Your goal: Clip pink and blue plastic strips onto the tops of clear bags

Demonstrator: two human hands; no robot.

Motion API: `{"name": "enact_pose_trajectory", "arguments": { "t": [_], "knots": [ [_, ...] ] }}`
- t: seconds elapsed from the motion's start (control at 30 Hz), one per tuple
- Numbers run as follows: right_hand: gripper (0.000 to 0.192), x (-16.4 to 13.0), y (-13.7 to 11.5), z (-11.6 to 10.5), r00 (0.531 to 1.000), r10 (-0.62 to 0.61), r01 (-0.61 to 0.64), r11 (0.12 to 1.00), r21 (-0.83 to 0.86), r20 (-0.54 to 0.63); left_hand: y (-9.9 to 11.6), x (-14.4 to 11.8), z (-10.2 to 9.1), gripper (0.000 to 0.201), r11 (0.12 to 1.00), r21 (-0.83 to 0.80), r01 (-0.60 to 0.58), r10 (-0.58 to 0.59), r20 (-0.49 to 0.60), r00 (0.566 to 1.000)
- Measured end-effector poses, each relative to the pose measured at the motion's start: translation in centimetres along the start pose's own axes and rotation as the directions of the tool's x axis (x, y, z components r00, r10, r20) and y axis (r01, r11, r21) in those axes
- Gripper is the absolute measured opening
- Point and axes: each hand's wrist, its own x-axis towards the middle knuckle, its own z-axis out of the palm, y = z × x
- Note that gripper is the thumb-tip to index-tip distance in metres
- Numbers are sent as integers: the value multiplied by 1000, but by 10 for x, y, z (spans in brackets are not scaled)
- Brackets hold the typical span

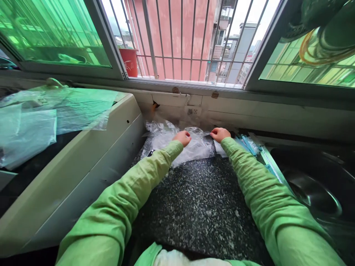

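Speckled countertop (199,207) bears clear plastic bags (195,147), contents indistinct; left hand (182,138) and right hand (221,134) curl beside them, grip unclear.

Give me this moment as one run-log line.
left hand: curled, at clear plastic | right hand: at plastic, farther right | grips: unclear | surface: speckled dark counter | right side: sink

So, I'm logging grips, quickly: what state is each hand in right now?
Left hand: fingers curled near the clear plastic bags; whether it holds one can't be told.
Right hand: thumb and fingers drawn together; a hold can't be confirmed.
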Motion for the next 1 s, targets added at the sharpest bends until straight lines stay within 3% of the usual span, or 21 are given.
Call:
{"name": "enact_pose_trajectory", "arguments": {
  "t": [0.07, 0.17, 0.3, 0.5, 0.63, 0.8, 1.0],
  "knots": [
    [24, 15, -9, 10, 1000, -18, 17, 998, 62, 22, -15, 14, -15, 24, 990, 119, 79, -72, -64, 995],
    [30, 34, -18, 24, 999, -41, 35, 988, 149, 32, -26, 34, -24, 31, 965, 223, 134, -130, -34, 991],
    [38, 48, -26, 39, 998, -50, 38, 973, 229, 49, -27, 53, -15, 35, 953, 252, 166, -182, 37, 983],
    [22, 47, -23, 41, 999, -49, 43, 958, 285, 15, -29, 65, 0, 22, 949, 258, 179, -201, 61, 978],
    [19, 40, -16, 23, 994, -45, 75, 948, 308, -102, -24, 62, -6, 20, 964, 234, 125, -134, 23, 991],
    [19, 25, -4, -14, 961, -51, 142, 934, 328, -271, -3, 45, -32, 18, 992, 126, -13, 36, -188, 982],
    [12, -20, 12, -59, 819, -222, 381, 899, 213, -529, 14, 3, -63, 15, 982, 42, -185, 189, -300, 935]
  ]
}}
